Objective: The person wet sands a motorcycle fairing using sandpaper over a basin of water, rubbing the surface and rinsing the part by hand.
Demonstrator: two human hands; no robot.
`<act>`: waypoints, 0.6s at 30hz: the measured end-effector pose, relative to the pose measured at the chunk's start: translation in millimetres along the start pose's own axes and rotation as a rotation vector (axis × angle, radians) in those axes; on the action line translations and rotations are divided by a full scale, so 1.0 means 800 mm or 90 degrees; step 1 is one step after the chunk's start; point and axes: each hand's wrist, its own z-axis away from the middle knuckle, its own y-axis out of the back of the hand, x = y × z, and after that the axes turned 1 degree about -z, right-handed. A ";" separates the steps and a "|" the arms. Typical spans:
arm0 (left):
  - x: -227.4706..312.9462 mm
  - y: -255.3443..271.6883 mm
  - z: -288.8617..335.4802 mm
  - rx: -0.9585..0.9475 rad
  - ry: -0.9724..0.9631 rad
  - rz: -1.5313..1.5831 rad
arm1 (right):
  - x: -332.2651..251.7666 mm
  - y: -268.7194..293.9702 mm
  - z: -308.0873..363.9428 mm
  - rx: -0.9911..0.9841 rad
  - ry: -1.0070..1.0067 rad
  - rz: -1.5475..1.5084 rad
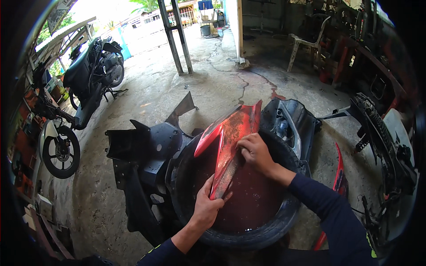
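- Red body panel [235,128], its face smeared with brown grime, is tilted over the tub in my feed, its far end reaching past the tub's far rim; I can't tell whether it rests there.
- Left hand [207,206]: I see it grasping the panel's narrow near end, thumb on top.
- Right hand [255,153]: fingers bent against the panel's right edge. I can't tell whether it pinches that edge or hides a cloth or brush.
- I judge the step in hand to be cleaning the dirty face; plenty of grime is left, so I'd say the next move calls for a steady left grip and firm rubbing by the right.
- Round black tub [248,240] sits below, holding murky reddish liquid [253,213].
- Black plastic part [166,142] crowds the tub's left side, and a grey-and-black part [306,122] its far right; to my mind both limit how far the panel can swing.
- Slim red strip [341,173] lies on the concrete floor [91,190] beside the right sleeve, where an elbow could catch it.
- Farther out, I see a motorcycle [95,66] at left, a stripped frame [377,119] at right and a plastic chair [308,42] behind.
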 end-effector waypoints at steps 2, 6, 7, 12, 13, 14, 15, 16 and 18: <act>0.002 -0.001 -0.002 0.000 0.001 0.000 | -0.007 -0.008 0.019 -0.014 -0.004 0.011; -0.005 0.007 0.011 0.016 0.003 -0.018 | -0.066 -0.001 0.030 -0.096 0.116 -0.098; -0.001 -0.001 0.012 0.005 0.004 -0.006 | -0.032 0.007 0.022 -0.066 0.052 -0.035; 0.004 0.007 0.005 0.014 0.000 -0.010 | -0.080 -0.013 0.029 -0.064 0.101 -0.065; 0.000 0.009 0.006 0.014 -0.005 -0.008 | -0.093 -0.012 0.033 -0.083 0.114 -0.113; -0.003 0.010 0.007 0.014 -0.009 -0.007 | -0.077 -0.008 0.028 -0.084 0.117 -0.115; 0.005 0.001 0.007 0.003 -0.013 -0.009 | -0.046 0.001 0.023 -0.062 0.063 -0.053; 0.010 -0.004 0.003 -0.002 -0.013 -0.010 | -0.018 0.006 0.015 -0.040 0.013 0.009; 0.016 -0.008 -0.003 -0.020 -0.017 -0.014 | -0.023 0.008 0.008 -0.028 -0.022 0.018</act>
